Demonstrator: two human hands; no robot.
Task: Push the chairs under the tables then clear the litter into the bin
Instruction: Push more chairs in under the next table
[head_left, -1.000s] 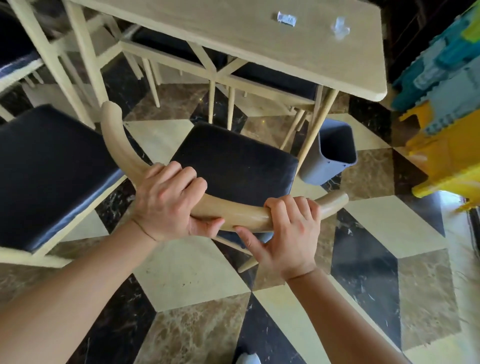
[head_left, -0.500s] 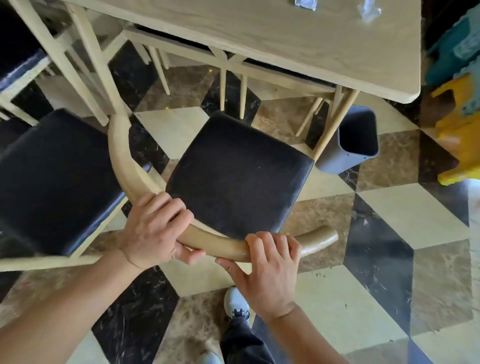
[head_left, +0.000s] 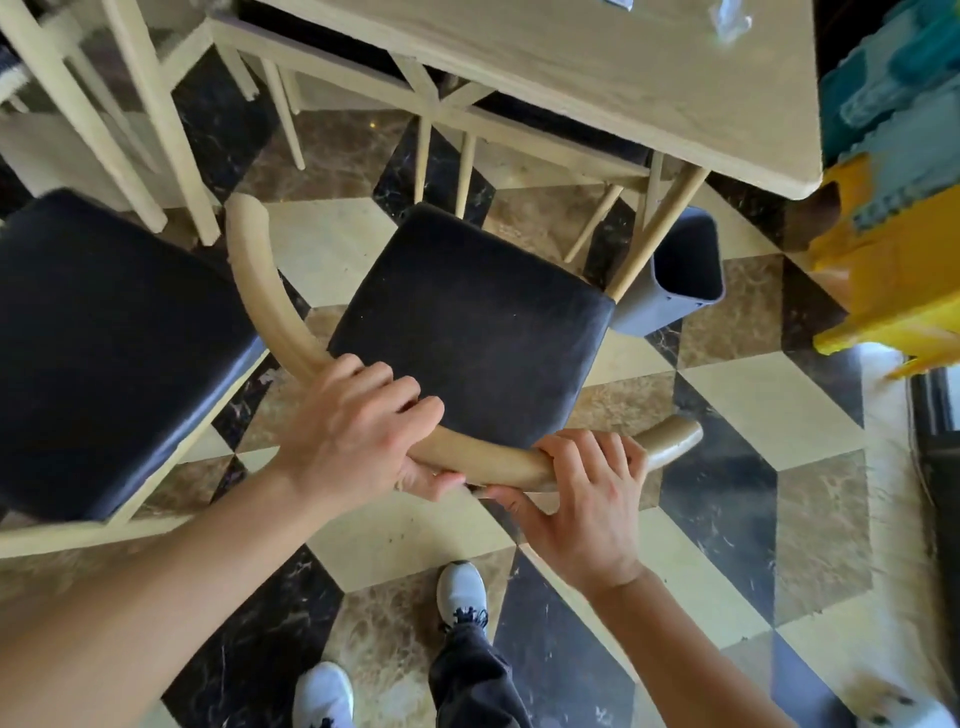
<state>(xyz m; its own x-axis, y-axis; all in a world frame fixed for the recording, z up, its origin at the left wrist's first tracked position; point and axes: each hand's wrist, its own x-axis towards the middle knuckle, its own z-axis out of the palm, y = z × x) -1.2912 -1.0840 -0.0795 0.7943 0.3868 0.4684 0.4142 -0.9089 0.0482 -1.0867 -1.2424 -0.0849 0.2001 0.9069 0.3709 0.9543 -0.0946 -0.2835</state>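
A wooden chair with a black seat and a curved backrest stands in front of a light wooden table. My left hand and my right hand both grip the backrest, side by side. The seat's far edge lies just short of the table's near edge. Two bits of litter lie at the table's far side: a silvery wrapper and a clear crumpled piece. A grey bin stands on the floor behind the table's right leg.
A second black-seated chair stands close on the left, beside another table's legs. More chairs sit under the far side of the table. Yellow and teal plastic objects crowd the right. My white shoes stand on the chequered marble floor.
The chair has slid forward toward the table, and I have stepped after it; my feet have come into view. Both hands have kept their grip on the backrest.
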